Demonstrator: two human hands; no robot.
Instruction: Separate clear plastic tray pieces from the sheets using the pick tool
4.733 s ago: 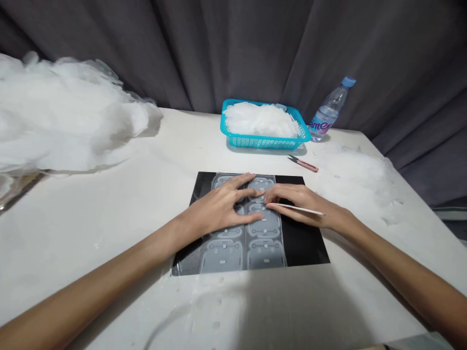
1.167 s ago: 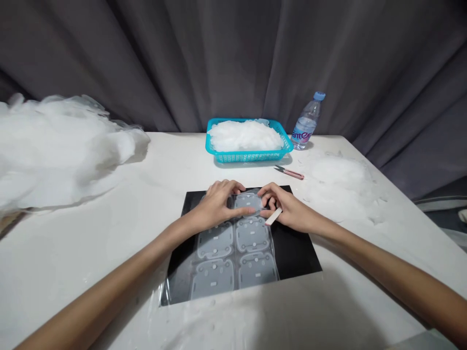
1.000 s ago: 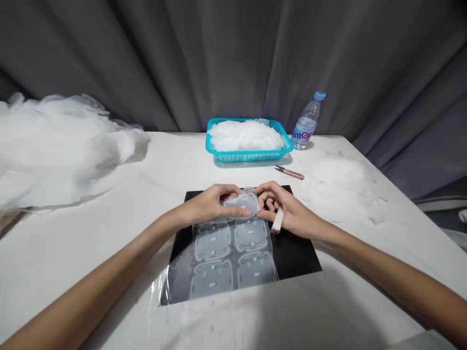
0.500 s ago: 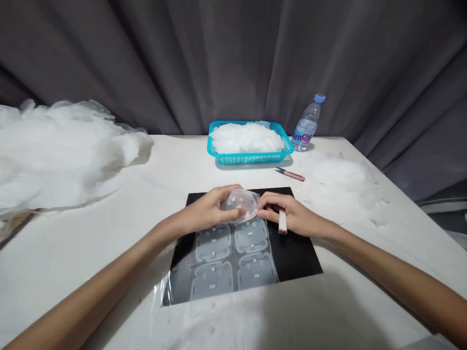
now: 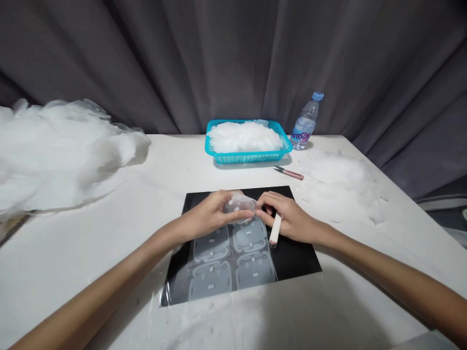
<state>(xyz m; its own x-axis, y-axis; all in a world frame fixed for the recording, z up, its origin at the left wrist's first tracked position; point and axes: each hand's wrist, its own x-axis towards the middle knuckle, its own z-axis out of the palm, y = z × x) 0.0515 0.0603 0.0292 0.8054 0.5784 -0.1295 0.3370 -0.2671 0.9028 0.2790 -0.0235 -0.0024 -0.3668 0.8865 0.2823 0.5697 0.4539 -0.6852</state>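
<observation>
A clear plastic sheet (image 5: 226, 260) of die-cut rounded pieces lies on a black mat (image 5: 297, 253) on the white table. My left hand (image 5: 209, 214) is closed on a small clear film piece (image 5: 239, 204), lifted off the sheet's far end. My right hand (image 5: 288, 218) pinches the same piece's right edge with thumb and forefinger. A thin white stick tool (image 5: 275, 229) is tucked under its other fingers, pointing down toward me.
A teal basket (image 5: 248, 156) heaped with white film pieces stands behind the mat. Pink snips (image 5: 290, 172) and a water bottle (image 5: 305, 124) are at the back right. White scrap piles lie at the left (image 5: 58, 150) and right (image 5: 339, 175). A dark curtain hangs behind.
Both hands went from pressing on the sheet to its far end and peeled one film piece up off it. The stick tool swung from sideways to pointing down.
</observation>
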